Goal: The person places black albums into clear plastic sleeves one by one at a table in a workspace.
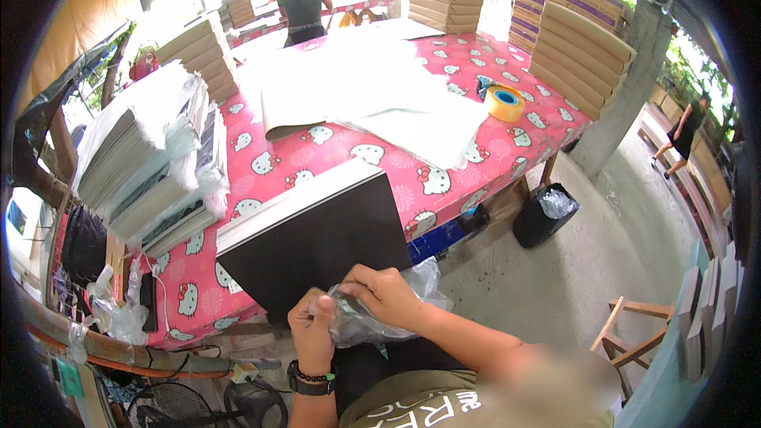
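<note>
My left hand (313,325) and my right hand (384,293) come together close to my lap. Both pinch a clear plastic bag (429,284), whose crumpled film hangs below my fingers and spreads out to the right. Just beyond my hands, a thick black rectangular block (325,230), which looks like a large book, leans at the table's near edge. White page-like edges show along its top. My fingers partly cover its lower edge, and I cannot tell whether they touch it.
The pink patterned table (412,190) carries stacked wrapped sheets (158,158) on the left, white sheets (349,87) in the middle, a tape roll (505,103) and brown packets (583,59). A black bin (545,218) and wooden stool (630,333) stand right. People (303,12) are farther off.
</note>
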`<act>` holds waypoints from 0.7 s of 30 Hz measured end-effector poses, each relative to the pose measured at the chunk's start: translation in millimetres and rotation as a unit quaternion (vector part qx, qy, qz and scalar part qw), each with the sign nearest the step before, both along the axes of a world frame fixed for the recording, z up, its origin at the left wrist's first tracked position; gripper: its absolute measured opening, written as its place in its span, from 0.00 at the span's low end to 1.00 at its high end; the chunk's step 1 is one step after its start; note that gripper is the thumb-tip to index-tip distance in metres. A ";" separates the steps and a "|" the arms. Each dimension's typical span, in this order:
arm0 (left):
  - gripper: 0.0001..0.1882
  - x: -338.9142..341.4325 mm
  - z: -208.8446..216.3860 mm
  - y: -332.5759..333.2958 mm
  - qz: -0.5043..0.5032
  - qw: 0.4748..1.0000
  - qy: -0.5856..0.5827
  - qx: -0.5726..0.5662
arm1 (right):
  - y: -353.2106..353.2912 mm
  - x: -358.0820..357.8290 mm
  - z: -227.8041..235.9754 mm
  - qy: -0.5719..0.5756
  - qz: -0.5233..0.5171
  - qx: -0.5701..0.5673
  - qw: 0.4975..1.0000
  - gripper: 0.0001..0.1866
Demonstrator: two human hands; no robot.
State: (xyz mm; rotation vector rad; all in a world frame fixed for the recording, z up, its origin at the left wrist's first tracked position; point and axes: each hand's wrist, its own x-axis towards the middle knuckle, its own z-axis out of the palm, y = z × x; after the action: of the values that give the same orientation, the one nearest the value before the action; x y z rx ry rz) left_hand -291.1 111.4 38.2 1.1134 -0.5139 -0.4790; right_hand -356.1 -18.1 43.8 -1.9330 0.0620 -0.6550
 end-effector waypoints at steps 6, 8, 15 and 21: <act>0.08 3.1 8.7 1.5 0.024 0.994 -0.014 0.105 | -10.4 -16.8 5.5 0.029 -0.030 -0.001 0.999 0.06; 0.09 3.0 2.8 0.1 0.022 0.996 -0.014 0.084 | -10.4 -17.5 2.5 0.065 -0.031 0.012 0.997 0.06; 0.14 8.7 10.0 1.4 0.114 0.971 -0.156 0.139 | -52.5 -12.0 -1.3 0.017 0.004 -0.088 0.996 0.10; 0.13 58.0 14.5 -5.0 0.396 0.732 -0.507 0.225 | -258.4 -1.7 8.8 -0.060 -0.342 -0.177 0.921 0.10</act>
State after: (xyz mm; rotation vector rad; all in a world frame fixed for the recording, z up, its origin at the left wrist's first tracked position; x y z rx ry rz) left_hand -233.1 106.4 52.7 1.9056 -0.8001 0.8950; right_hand -357.8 -276.5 52.6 -2.2113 0.6002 -1.3203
